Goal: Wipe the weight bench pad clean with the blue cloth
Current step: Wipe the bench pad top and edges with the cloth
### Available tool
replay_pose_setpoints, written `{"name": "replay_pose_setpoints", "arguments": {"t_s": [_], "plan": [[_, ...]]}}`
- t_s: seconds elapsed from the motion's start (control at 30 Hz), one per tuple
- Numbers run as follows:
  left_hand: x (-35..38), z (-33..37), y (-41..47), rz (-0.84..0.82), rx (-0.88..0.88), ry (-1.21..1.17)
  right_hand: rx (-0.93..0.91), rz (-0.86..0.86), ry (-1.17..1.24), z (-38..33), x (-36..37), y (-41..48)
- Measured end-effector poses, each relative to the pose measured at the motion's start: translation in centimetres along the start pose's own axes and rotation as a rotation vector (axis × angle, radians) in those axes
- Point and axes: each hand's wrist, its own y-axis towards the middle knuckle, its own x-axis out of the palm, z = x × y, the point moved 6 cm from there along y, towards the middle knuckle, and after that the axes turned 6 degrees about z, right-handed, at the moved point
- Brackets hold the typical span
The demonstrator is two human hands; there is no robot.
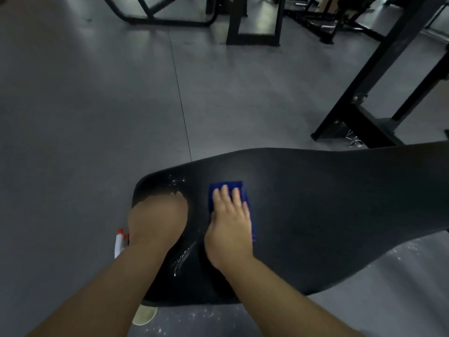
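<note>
The black weight bench pad (315, 203) stretches from the lower middle to the right edge. A folded blue cloth (228, 187) lies flat on it, pressed down under the palm and spread fingers of my right hand (230, 222). My left hand (158, 220) rests flat on the pad's near left end, fingers open, holding nothing. White specks and a wet streak (183, 257) mark the pad between my hands, and more specks (176, 182) lie just beyond my left hand.
A white spray bottle with a red top (119, 242) stands on the grey floor left of the pad, partly hidden by my left wrist. A shoe tip (144, 317) shows under the pad. Black machine frames stand at the right (359, 117) and at the back (252, 32).
</note>
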Motion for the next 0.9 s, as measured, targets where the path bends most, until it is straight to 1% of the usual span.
{"name": "replay_pose_setpoints", "arguments": {"t_s": [0.07,0.1,0.17,0.23,0.3,0.37,0.4,0.43,0.47,0.5,0.57,0.63,0.67,0.73,0.8,0.83,0.9], "plan": [[0.1,-0.2,0.2,-0.023,-0.020,0.013,-0.249,-0.101,0.028,-0.8,-0.2,-0.7],[0.2,-0.2,0.2,-0.036,0.003,0.030,-0.322,-0.130,0.034,0.4,-0.7,-0.3],[0.7,0.1,0.0,-0.077,0.086,0.083,-0.346,-0.126,0.004,4.1,-1.9,1.6],[1.0,-0.2,0.0,-0.045,0.112,0.093,-0.234,-0.079,-0.066,8.2,-3.0,4.7],[1.2,-0.9,0.3,-0.022,0.058,0.067,-0.055,-0.055,-0.095,10.3,-3.2,7.8],[1.5,-1.3,0.4,-0.015,-0.013,0.023,0.099,-0.008,-0.130,9.9,-2.2,9.8],[1.5,-1.3,0.3,-0.011,-0.027,0.008,0.134,0.016,-0.147,8.6,-1.5,10.1],[1.5,-1.2,0.2,-0.010,-0.038,-0.001,0.117,0.032,-0.143,6.8,-0.7,9.9],[1.3,-1.1,0.1,-0.008,-0.053,-0.009,0.047,0.034,-0.112,4.5,0.2,9.1],[1.2,-1.1,0.0,-0.006,-0.061,-0.014,-0.064,0.013,-0.070,2.1,1.0,7.8],[1.1,-1.0,-0.1,-0.003,-0.063,-0.043,-0.304,-0.104,0.020,-0.8,1.6,5.2],[1.2,-1.0,-0.5,-0.010,-0.089,-0.119,-0.466,-0.167,0.068,0.1,0.6,5.6],[1.3,-1.0,-0.8,-0.016,-0.101,-0.143,-0.482,-0.159,0.057,1.8,0.0,7.0],[1.4,-1.2,-1.2,-0.003,-0.111,-0.160,-0.395,-0.097,-0.010,6.3,-1.1,11.1],[1.5,-1.1,-1.3,0.001,-0.118,-0.182,-0.210,-0.042,-0.083,10.7,-2.1,15.1],[1.7,-1.0,-1.3,-0.005,-0.126,-0.188,-0.105,-0.029,-0.106,11.9,-2.3,16.3],[2.1,-0.8,-1.4,-0.020,-0.149,-0.161,0.084,-0.008,-0.156,11.5,-1.6,17.6]]}}
